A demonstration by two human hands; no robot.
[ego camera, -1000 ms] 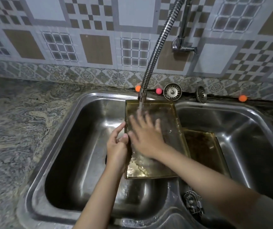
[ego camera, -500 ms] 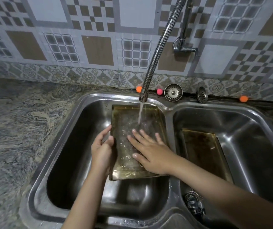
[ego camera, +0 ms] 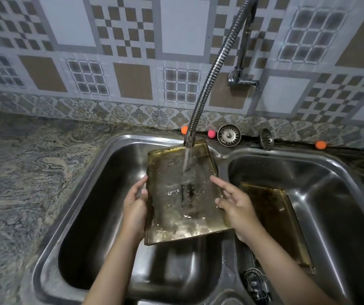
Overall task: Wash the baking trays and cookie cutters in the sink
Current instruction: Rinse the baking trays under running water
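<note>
A brown-stained golden tray is being rinsed. Grey swirled marbling is being shown by the counter. Beige-and-white checks are being displayed on the wall tiles.

Tray was over left basin, under faucet; left hand at its left edge, right hand at right. Second tray lay in right basin. Two strainers sat behind on the ledge.
</note>
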